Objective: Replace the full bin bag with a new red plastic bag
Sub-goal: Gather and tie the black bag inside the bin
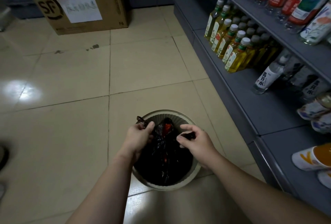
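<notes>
A round pale bin [162, 114] stands on the tiled floor at the bottom centre. Inside it sits a dark bin bag [164, 162], crumpled, with a red patch showing near its top. My left hand [138, 136] pinches the bag's left edge, whose tip sticks up over the bin's rim. My right hand [195, 140] pinches a fold of the bag's right edge. Both hands hover over the bin's mouth. No separate new red bag is in view.
A grey shelf unit [250, 109] runs along the right, close to the bin, holding oil bottles [231, 44], water bottles [266, 78] and cup packs [311, 155]. A cardboard box [80, 7] stands on the floor at the back left. Tiled floor [62, 116] stretches left of the bin.
</notes>
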### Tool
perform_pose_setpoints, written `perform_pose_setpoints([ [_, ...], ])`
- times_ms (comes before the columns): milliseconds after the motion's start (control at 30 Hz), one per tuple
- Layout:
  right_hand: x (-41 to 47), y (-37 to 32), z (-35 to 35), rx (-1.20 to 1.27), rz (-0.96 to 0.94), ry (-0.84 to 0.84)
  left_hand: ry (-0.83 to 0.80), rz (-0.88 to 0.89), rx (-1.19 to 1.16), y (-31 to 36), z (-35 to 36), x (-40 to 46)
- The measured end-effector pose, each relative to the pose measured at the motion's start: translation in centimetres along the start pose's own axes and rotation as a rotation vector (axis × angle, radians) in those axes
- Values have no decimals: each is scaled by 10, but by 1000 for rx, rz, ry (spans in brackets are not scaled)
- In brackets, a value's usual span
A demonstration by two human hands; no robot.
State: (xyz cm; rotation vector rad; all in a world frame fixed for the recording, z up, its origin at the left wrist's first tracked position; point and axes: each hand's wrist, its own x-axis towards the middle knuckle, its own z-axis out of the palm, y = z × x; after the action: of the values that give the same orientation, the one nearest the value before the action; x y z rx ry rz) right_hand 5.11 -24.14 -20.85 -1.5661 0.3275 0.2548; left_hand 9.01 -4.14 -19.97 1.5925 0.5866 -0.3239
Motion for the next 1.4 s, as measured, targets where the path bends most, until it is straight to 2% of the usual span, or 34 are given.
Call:
perform_pose_setpoints([
  [100, -6, 1, 18, 132, 55, -49, -66, 55, 71, -5, 1, -4],
  [200, -7, 4, 30, 118, 94, -84, -27, 90, 203, -6, 1, 0],
  [367, 0, 9, 30, -182, 95, 106, 115, 133, 347, -8, -2, 5],
  [500, 4, 13, 19, -459, -14, 227, 176, 116, 396, -11, -2, 9],
  [633, 3, 16, 11, -553, -8, 238, 236, 130, 389, -12, -5, 10],
  [767, 2, 13, 3, -542, 1, 241, 301, 138, 393, -13, -2, 5],
  [833, 0, 9, 2, -530, -20, 225, 281, 171, 416, -10, 1, 2],
  [1000, 5, -16, 16, -278, -42, 79, 94, 316, 500, 4, -1, -13],
  [1200, 18, -32, 42, -467, -176, -77, -9, 462, 533, 5, 7, -28],
  [1300, 21, -34, 44, -496, -226, -107, -5, 459, 490, 5, 4, -29],
  [1400, 20, -33, 46, -649, -327, -109, -9, 453, 450, 4, -1, -29],
])
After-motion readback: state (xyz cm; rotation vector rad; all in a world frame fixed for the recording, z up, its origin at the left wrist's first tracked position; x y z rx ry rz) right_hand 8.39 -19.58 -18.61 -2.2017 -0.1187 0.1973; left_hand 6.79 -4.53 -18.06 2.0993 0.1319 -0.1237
